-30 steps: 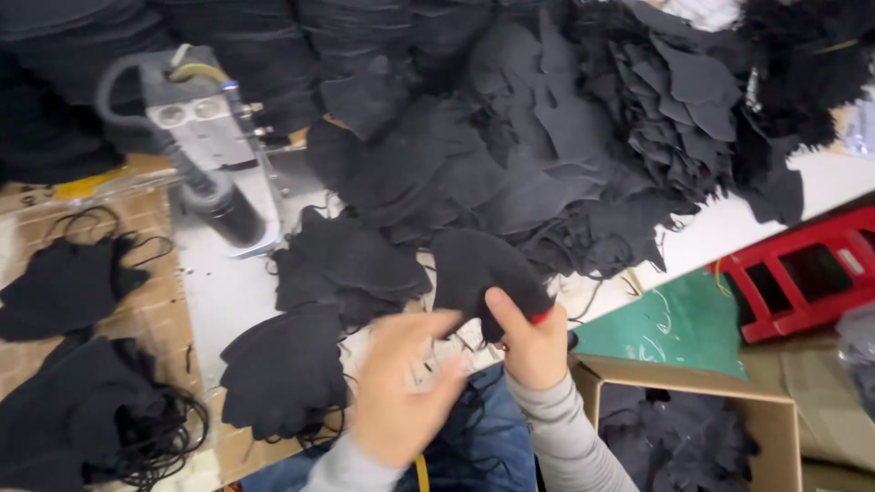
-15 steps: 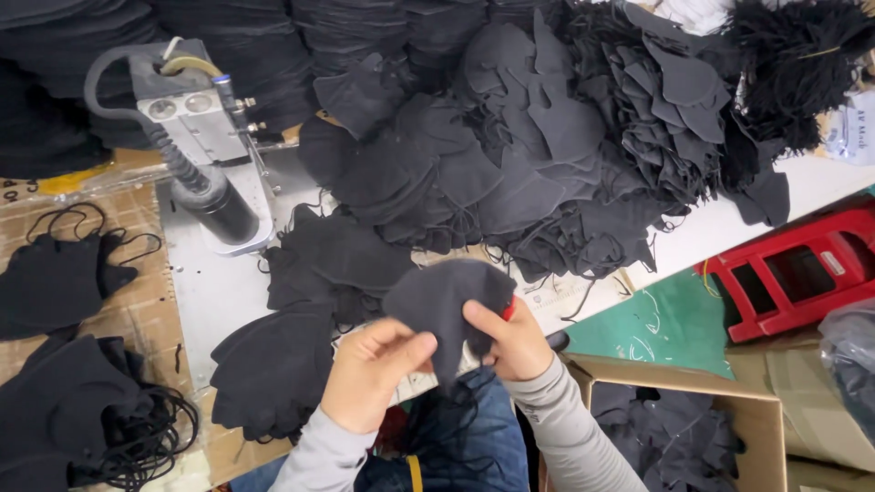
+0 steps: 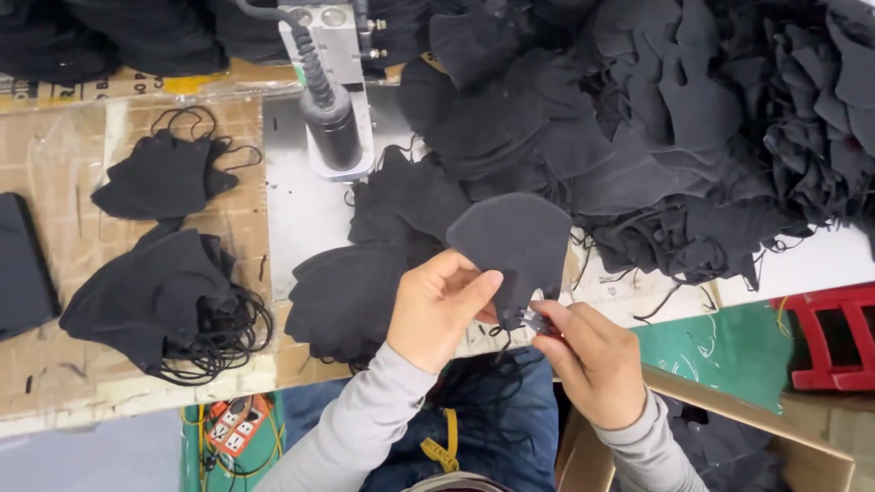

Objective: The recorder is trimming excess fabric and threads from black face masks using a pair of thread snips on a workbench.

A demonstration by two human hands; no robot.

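Hands meet at the lower middle of the head view, above the person's lap in blue trousers. Left hand (image 3: 440,305), in a grey sleeve, closes thumb and fingers on the lower left edge of a dark grey, shield-shaped fabric mask piece (image 3: 510,241) and holds it up flat toward the camera. Right hand (image 3: 592,355) is curled just below the piece, and its fingers pinch a small metal snipper with a red part (image 3: 538,321), whose tip touches the bottom edge of the piece. The piece is lifted above the near edge of the cardboard-covered worktable (image 3: 55,155), in front of a low stack of black mask pieces (image 3: 351,296).

Behind the stack stands a grey metal machine head with a black cylinder (image 3: 333,128) on a pale plate. To the right, a big heap of dark cut fabric pieces (image 3: 674,137) fills the table. At the left lie two bunches of black masks with thin ear loops (image 3: 164,305). A brown cardboard box (image 3: 775,428) with dark pieces inside is at the lower right, and a red plastic stool (image 3: 834,337) is near it.
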